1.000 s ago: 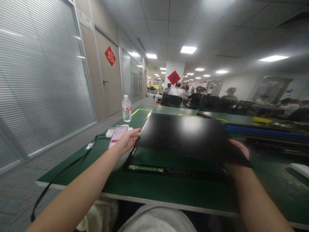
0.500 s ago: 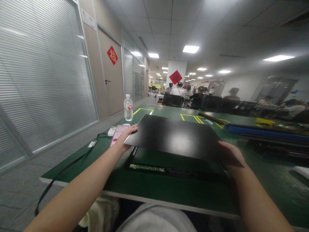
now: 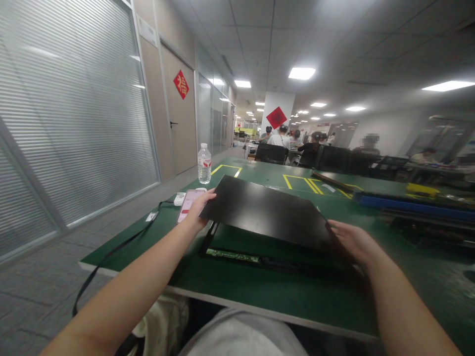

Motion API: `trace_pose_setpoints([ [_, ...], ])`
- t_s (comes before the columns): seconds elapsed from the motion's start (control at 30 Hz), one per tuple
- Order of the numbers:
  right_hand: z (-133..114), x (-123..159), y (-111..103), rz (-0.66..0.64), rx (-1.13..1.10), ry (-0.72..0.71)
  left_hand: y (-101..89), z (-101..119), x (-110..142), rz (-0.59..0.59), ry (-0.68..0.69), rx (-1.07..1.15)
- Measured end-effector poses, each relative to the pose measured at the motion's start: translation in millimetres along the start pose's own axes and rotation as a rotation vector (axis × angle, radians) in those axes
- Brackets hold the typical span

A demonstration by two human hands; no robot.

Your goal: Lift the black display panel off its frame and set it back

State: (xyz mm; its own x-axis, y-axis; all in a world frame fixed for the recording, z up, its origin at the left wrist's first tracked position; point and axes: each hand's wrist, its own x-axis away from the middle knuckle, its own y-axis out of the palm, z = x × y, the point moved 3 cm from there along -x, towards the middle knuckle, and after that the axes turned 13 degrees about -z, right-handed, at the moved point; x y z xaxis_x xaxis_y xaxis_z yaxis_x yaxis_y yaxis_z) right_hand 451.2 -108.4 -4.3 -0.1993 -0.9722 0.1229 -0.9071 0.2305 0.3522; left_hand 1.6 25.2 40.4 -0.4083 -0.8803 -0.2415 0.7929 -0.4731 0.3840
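A thin black rectangular panel, dark and slightly glossy like a screen sheet, is held tilted above the table. My left hand grips its left edge, thumb on top. At the right edge my right hand holds the panel between thumb and fingers, its fingers partly hidden. Beneath it lies a dark frame with a strip of green circuit board along its near side. The panel covers much of that frame.
On the green table, a phone, white adapter with black cable, and water bottle stand left. Blue and black long parts lie right, with a yellow piece. People sit at far desks.
The panel has tilted, its right end turning more edge-on, and the bright reflection on it has faded. My right hand has shifted along the right edge. The whole view has swung slightly left.
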Motion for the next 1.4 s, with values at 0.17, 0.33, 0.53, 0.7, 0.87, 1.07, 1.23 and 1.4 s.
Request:
trace_pose_setpoints([
  [0.17,-5.5,2.8,-1.1,0.125,0.193,0.023,-3.1,-1.8,-0.2,0.035,-0.003,0.013],
  [0.33,-10.3,7.7,2.9,0.217,0.365,-0.005,-5.4,-3.4,-1.0,0.047,0.004,0.015],
  [0.53,-10.9,10.2,6.3,0.31,0.534,0.021,-7.2,-4.6,-0.7,0.073,0.007,-0.027],
  [0.7,-14.1,13.6,7.1,0.379,0.598,0.02,-5.9,-7.6,0.8,0.081,-0.076,-0.049],
  [0.87,-16.5,17.0,8.4,0.415,0.642,0.018,-1.3,-7.8,3.8,0.114,-0.118,-0.09],
  [1.07,-16.6,17.4,6.0,0.44,0.705,-0.006,4.9,-8.4,6.6,0.087,-0.165,-0.132],
  [1.23,-17.2,16.2,0.5,0.481,0.779,0.011,6.1,-12.4,7.2,0.089,-0.184,-0.158],
  [1.4,-16.4,11.9,-8.4,0.491,0.888,0.05,8.4,-17.1,7.9,0.077,-0.216,-0.161],
])
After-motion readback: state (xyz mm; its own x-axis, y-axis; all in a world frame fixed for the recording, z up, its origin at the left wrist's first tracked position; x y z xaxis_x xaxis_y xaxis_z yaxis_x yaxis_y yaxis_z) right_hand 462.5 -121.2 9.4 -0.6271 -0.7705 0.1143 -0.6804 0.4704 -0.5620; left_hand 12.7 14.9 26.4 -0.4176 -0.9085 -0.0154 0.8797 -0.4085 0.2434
